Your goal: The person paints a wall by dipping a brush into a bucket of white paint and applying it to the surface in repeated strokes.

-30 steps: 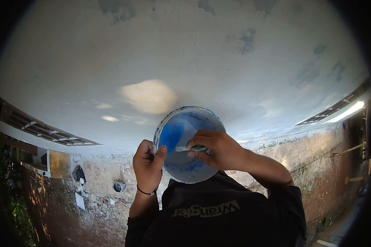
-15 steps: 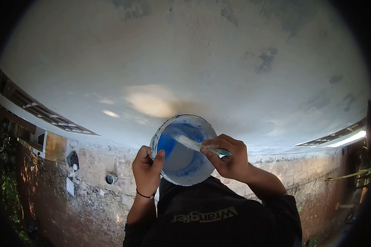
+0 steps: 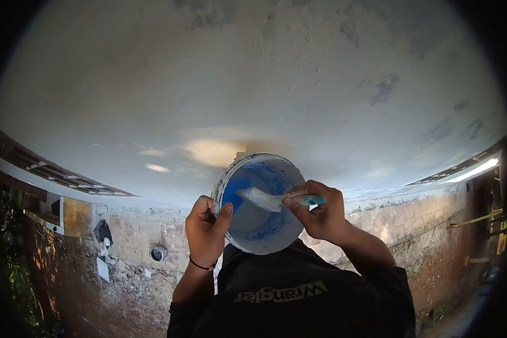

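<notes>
A round bucket (image 3: 276, 239) with blue-smeared inner walls and pale liquid at its bottom is tilted in front of my black shirt. My left hand (image 3: 208, 225) grips its rim on the left, with the thumb over the edge and the fingers behind it. In my right hand (image 3: 321, 211), at the bucket's right side, is the teal handle of a paintbrush (image 3: 261, 199). The brush's whitish bristles point left over the inside of the bucket. Whether the bristle tip touches the bucket's inner wall is hard to tell.
A broad pale wall (image 3: 253, 84) with grey-blue patches rises just ahead. Slatted openings (image 3: 56, 172) show at the left and right. Below the wall lies rough, stained ground, with a small round container (image 3: 158, 253) and a white flat piece (image 3: 102, 269) on the left.
The bucket and both hands have shifted slightly right in view. The brush has turned flatter, its bristles now showing more broadside over the bucket.
</notes>
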{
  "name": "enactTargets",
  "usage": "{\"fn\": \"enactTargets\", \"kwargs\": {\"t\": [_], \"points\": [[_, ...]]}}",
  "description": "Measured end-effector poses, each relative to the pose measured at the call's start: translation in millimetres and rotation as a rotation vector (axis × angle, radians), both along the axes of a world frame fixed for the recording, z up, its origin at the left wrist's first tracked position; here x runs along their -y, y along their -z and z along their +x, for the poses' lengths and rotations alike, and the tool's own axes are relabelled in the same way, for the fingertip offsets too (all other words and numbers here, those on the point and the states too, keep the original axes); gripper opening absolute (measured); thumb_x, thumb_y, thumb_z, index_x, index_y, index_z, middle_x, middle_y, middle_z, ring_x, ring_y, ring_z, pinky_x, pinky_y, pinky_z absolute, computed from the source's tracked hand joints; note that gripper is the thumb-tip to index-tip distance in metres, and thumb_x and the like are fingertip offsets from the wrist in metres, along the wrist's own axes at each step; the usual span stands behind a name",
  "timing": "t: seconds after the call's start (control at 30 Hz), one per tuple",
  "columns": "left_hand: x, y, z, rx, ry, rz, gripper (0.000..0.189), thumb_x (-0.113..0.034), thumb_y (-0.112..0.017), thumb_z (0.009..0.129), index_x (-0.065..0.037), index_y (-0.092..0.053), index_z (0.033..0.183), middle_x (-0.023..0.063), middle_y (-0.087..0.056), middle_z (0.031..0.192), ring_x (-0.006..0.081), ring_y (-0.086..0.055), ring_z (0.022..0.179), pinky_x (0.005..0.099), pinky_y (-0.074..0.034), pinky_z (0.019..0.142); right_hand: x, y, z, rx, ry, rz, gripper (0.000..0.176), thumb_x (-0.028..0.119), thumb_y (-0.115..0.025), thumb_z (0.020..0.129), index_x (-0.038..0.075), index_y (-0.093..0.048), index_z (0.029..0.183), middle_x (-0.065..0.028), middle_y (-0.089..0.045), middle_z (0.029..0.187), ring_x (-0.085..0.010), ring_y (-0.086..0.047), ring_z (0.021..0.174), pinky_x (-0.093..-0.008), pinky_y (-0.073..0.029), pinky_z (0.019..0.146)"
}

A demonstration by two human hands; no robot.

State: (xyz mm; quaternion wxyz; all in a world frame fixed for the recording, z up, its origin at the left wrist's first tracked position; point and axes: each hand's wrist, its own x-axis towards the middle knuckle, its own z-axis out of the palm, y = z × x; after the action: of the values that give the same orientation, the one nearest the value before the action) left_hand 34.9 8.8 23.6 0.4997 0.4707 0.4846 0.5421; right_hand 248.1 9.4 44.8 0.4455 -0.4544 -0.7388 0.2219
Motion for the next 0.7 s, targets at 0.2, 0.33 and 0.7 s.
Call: {"fn": "enactTargets", "kwargs": {"t": [0.2, 0.33, 0.7], "points": [[-5.9, 6.4, -14.0, 0.066, 0.065, 0.011, 0.024, -0.004, -0.060, 0.084, -0.007, -0.039, 0.072, -0.0054, -0.041, 0.064, 0.0000, -0.033, 0.057, 0.0169, -0.025, 0.050, 8.2, -7.4, -9.5, 0.066, 0.000, -0.026, 0.013, 0.007, -0.068, 0.077, 0.000, -0.062, 0.086, -0.0135, -0.065, 0.080, -0.0217, -0.067, 0.069, -0.0282, -0.054, 0.057], [-8.1, 9.0, -19.5, 0.122, 0.115, -0.016, 0.021, -0.006, -0.060, 0.084, -0.007, -0.042, 0.073, -0.0051, -0.044, 0.065, 0.0004, -0.034, 0.058, 0.0171, -0.026, 0.052, 11.5, -11.8, -8.1, -0.106, -0.001, -0.055, 0.013, 0.007, -0.068, 0.076, 0.000, -0.062, 0.085, -0.0137, -0.065, 0.080, -0.0201, -0.067, 0.069, -0.0274, -0.054, 0.056], [-5.3, -0.3, -38.8, 0.124, 0.191, -0.006, 0.023, -0.011, -0.061, 0.084, -0.008, -0.042, 0.072, -0.0054, -0.043, 0.063, 0.0015, -0.034, 0.058, 0.0181, -0.027, 0.054, 31.5, -15.2, -26.5, -0.207, 0.124, -0.086, 0.015, 0.004, -0.070, 0.072, 0.000, -0.063, 0.084, -0.0108, -0.064, 0.075, -0.0201, -0.065, 0.062, -0.0263, -0.052, 0.054]]}}
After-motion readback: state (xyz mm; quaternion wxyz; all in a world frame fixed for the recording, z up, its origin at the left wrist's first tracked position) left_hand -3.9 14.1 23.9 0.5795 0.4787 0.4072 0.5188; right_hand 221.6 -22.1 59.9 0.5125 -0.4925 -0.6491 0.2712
